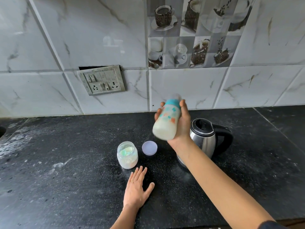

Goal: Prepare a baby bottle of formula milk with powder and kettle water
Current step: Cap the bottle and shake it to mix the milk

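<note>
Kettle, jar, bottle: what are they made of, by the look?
Kettle: likely stainless steel body, mirror-shiny with reflections; black lid and handle, probably plastic. Jar: clear and glossy, powder shows through the wall; glass or plastic, cannot tell. Bottle: translucent, milk shows through, probably plastic; blurred.

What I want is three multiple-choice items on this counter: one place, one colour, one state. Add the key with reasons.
1. The lid lies: A) on the jar B) on the counter, right of the jar C) inside the bottle.
2. The bottle's collar is: A) red B) black C) teal.
3. The left hand is: A) flat on the counter B) gripping the jar C) lifting the lid.
Key: B, the lid sits apart beside the open jar; C, a teal ring at its neck; A, fingers spread on the stone.
</note>
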